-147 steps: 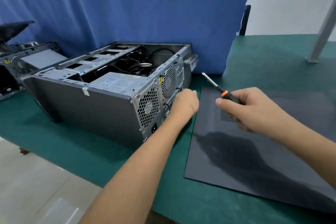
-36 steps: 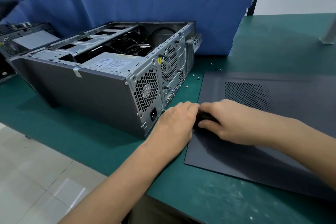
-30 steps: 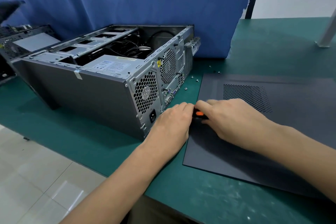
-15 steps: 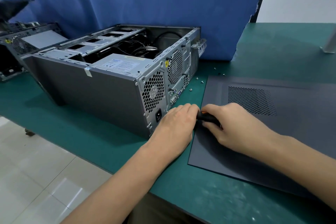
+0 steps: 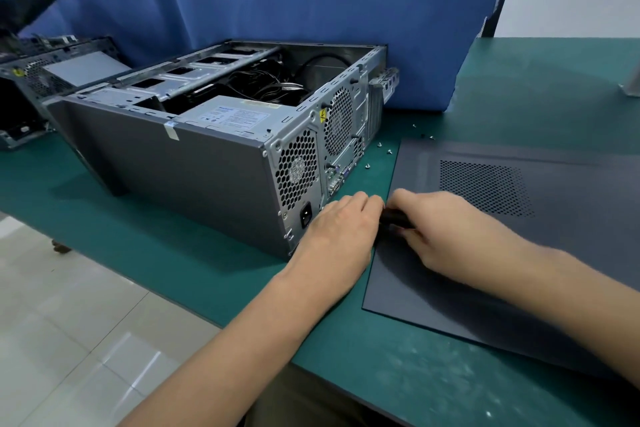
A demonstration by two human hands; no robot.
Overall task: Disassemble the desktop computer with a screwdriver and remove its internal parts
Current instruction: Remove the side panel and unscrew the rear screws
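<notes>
At the lower rear corner of the case: both hands are met low over the green counter [image 5: 180, 253], just beside the perforated back panel.
Task's thing: the grey steel desktop computer case [image 5: 194, 163] is laid on its side, open side up, cables and a silver power supply box [image 5: 232, 114] shown inside.
Removed cover: the dark flat side panel with a mesh vent [image 5: 519, 218] is laid flat on the counter to the right of the case.
Left hand [image 5: 341, 236]: curled palm-down between case and panel, fingertips hidden; what it pinches, if anything, cannot be told.
Right hand [image 5: 446, 236]: closed around the black-handled screwdriver [image 5: 396, 218], of which only a short dark stretch of handle is seen.
Screwdriver axis: judged to be lying nearly level, pointed leftward toward the case's rear face; the tip is covered by the left hand.
Nearer hand: the left is closer to the case, nearly touching its lower rear edge.
Loose small silver screws [image 5: 384, 149]: scattered on the counter beyond the hands, near the panel's far corner.
Step judged: a low rear screw is likely being addressed.
</notes>
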